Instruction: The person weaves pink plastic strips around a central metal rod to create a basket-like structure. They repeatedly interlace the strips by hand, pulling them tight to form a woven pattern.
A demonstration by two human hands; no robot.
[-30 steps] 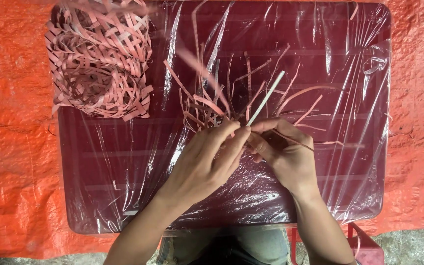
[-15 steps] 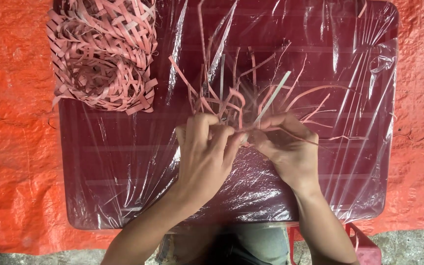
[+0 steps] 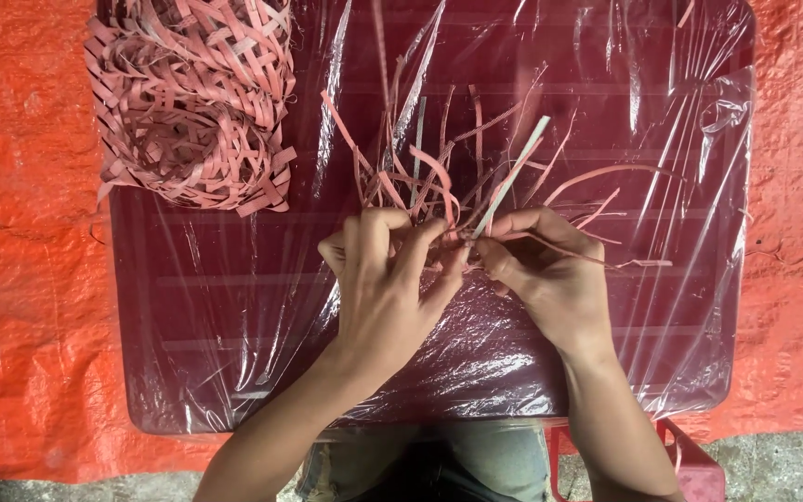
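My left hand and my right hand meet over the middle of a dark red table wrapped in clear plastic film. Both pinch a small bundle of thin pink strips that fans out away from me. A pale, straight strip sticks up diagonally from between my fingertips. The fingers of my left hand curl over the strips' near ends; my right thumb and forefinger grip them from the right.
A pile of loosely woven pink strips lies at the table's far left corner. An orange tarpaulin covers the ground all round. A red stool corner shows at the lower right by my legs.
My left hand has rolled over the strips, its fingers curling more on top of them. The strip bundle has spread a little. The view has shifted slightly.
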